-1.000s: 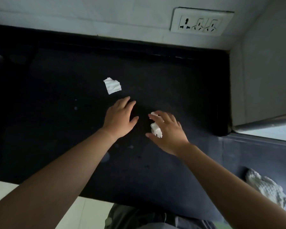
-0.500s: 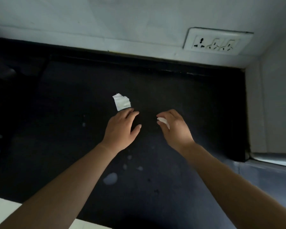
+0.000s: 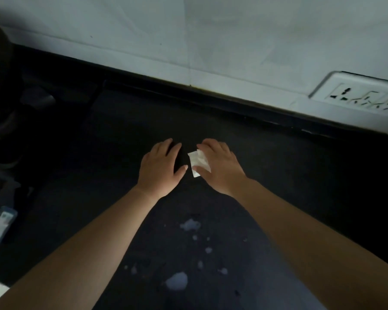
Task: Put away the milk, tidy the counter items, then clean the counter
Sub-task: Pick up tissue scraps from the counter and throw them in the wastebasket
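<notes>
right hand (image 3: 220, 168): pinching white paper scrap (image 3: 197, 162), likely collecting litter
left hand (image 3: 160, 168): spread flat on counter (image 3: 300, 175)
spill (image 3: 177, 280): unwiped

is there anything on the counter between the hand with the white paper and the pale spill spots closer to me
Nothing visible does. The right hand holds the white paper, and the dark counter lies bare from there to the spill spots. Only the forearms flank that stretch.
</notes>
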Demonstrator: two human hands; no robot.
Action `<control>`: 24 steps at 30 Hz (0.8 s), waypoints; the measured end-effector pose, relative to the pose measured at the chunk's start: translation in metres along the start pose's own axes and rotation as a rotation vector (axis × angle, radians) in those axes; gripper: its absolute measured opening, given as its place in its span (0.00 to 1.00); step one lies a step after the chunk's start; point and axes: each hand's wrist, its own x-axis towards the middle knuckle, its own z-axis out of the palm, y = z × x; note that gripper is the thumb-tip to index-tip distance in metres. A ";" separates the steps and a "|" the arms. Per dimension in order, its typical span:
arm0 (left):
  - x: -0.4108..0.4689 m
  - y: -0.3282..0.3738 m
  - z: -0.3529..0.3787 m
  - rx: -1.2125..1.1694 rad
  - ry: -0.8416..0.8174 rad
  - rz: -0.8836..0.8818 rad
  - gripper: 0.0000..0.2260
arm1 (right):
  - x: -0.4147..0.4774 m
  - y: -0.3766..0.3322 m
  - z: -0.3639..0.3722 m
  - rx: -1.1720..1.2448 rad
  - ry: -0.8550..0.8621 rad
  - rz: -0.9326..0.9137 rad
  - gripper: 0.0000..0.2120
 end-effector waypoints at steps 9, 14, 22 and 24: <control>-0.005 -0.007 0.008 0.005 -0.002 0.033 0.28 | -0.001 -0.006 0.014 -0.019 0.041 -0.082 0.14; -0.003 -0.007 0.003 0.016 -0.043 0.041 0.28 | -0.016 -0.006 0.012 0.115 0.126 0.042 0.11; -0.019 0.017 -0.036 -0.039 -0.066 0.171 0.27 | -0.092 -0.015 -0.020 0.491 0.301 0.331 0.05; -0.037 0.034 -0.043 -0.085 -0.033 0.239 0.26 | -0.122 -0.014 -0.023 0.478 0.338 0.342 0.06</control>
